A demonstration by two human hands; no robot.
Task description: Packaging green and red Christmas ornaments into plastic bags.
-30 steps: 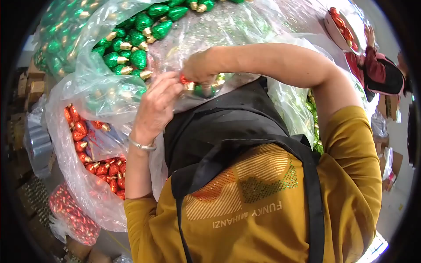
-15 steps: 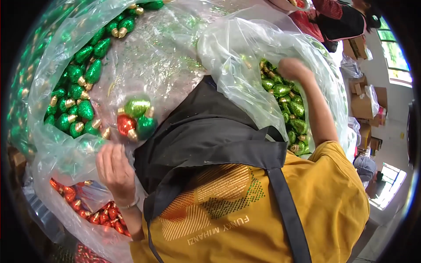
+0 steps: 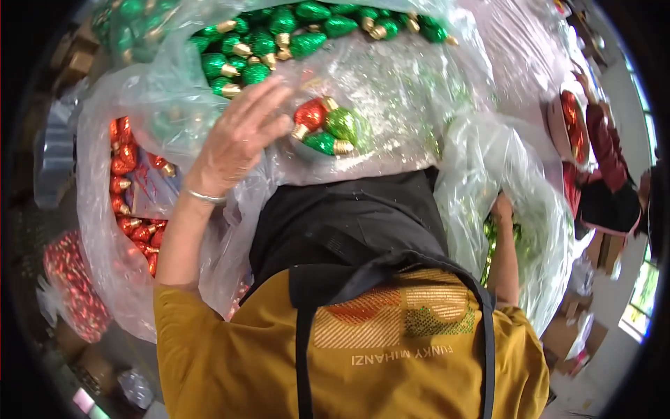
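Left hand (image 3: 244, 136) open | bulb trio (image 3: 332, 128) by near edge of bench (image 3: 398, 91), likely for your reach | right hand (image 3: 501, 207) inside plastic bag (image 3: 464, 157), grip: can't tell

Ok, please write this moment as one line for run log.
left hand: open, near red bulb, light-green bulb, dark-green bulb | right hand: inside clear bag, at bagged lime bulbs, grip hidden

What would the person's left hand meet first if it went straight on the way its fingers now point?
Most likely a green glittery ornament ahead of the left hand; the hand's height is unclear, so it might pass above.
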